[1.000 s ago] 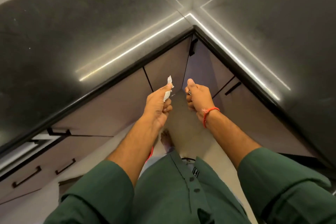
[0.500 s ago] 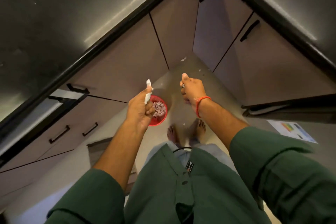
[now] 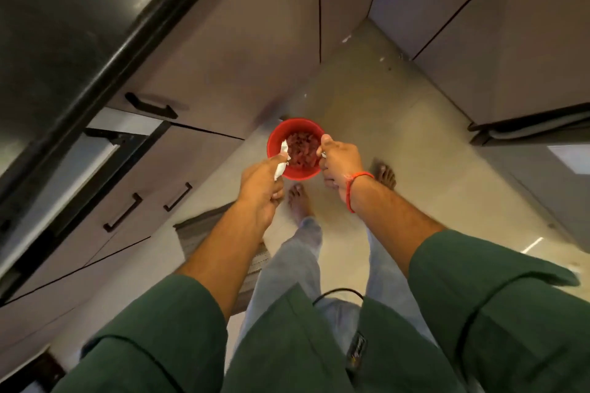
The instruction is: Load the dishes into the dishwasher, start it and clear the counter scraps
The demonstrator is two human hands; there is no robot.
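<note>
Here the red bin (image 3: pixel 294 150) sits on the floor (image 3: pixel 399 143) near the corner where the two cabinet runs meet, and everything reads off it. It is already part full of reddish-brown scraps (image 3: pixel 301 150), likely parked low so bench waste can simply be dropped in. Both hands hang right over it, above its near rim.

Left hand (image 3: pixel 260 188) is over the bin's left side, fingers curled round a crumpled white paper scrap (image 3: pixel 282 159) whose tip pokes up over the bin's mouth. Held there probably for release into the bin, not yet let go. Right hand (image 3: pixel 338 163), with a red thread band (image 3: pixel 352 190) at the wrist, is over the bin's right side, thumb up, fingers curled; a small pale bit shows at the fingertips, too tiny to name, so it seems to pinch something.

Both forearms reach forward and down from rolled green sleeves (image 3: pixel 495 313), wrists fairly straight, hands close together but apart. Bare feet stand just behind the bin.

Dark bench (image 3: pixel 64 9) runs left of the bin, drawers with black handles (image 3: pixel 150 105) under it. No dishwasher can be picked out for certain.
</note>
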